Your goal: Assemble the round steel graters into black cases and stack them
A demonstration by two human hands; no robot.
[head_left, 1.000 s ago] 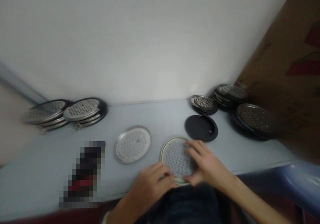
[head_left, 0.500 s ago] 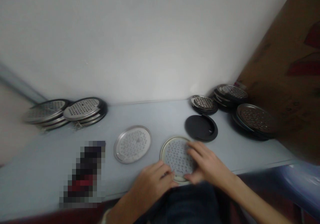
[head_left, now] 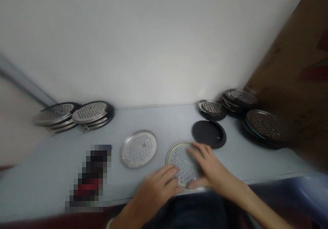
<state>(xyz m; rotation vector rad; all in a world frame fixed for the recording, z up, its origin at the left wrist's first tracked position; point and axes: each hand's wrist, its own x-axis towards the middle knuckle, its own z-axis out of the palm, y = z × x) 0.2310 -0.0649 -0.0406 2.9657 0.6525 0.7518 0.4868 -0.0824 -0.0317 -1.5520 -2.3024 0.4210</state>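
A round perforated metal disc (head_left: 180, 160) lies flat near the front edge of the pale table (head_left: 51, 167). My right hand (head_left: 208, 167) rests on its right half, fingers stretched flat over the holes and thumb at the near rim. My left hand (head_left: 156, 188) touches the disc's near-left rim with loosely curled fingers. A second perforated disc (head_left: 138, 149) lies flat to the left, untouched. Just beyond my right hand, a black round ring piece (head_left: 208, 133) lies on the table.
Stacks of perforated discs with black rims stand at the back left (head_left: 77, 114) and back right (head_left: 266, 126), (head_left: 212, 109), (head_left: 239, 97). A pixelated dark object (head_left: 89, 177) lies front left. A brown board (head_left: 294, 68) leans at the right. The white wall rises behind.
The view has shifted slightly, so everything sits a little lower and to the right. Both hands stay on the same disc, with hardly any movement.
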